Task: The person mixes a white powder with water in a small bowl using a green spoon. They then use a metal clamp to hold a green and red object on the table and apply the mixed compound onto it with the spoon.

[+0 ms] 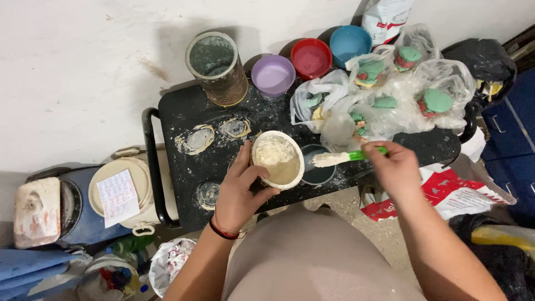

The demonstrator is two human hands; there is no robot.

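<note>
The round, cream-coloured flexible mixing bowl of pale, crumbly paste is sitting tilted at the front edge of the black, plaster-spattered trolley top, partly over a dark blue-grey bowl. The left hand is cupping its near wall, thumb on the rim and fingers curling beneath. The bowl looks soft-walled and light, likely slick with dust, so a grip low on the wall with the thumb hooked over the rim seems safest; squeezing harder would probably buckle it.

The right hand is pinching the green handle of a paste-coated spatula, its blade pointing at the bowl's rim. The tool looks stiff and light, its loaded end messy.

Room is tight: the bowl is lying just at the trolley's front edge, with floor below. Behind are clear plastic bags of green and red dental casts, and further back purple, red and blue bowls and a grimy cylindrical container. The barest patch is lying to the left, by the dried plaster rings.
</note>
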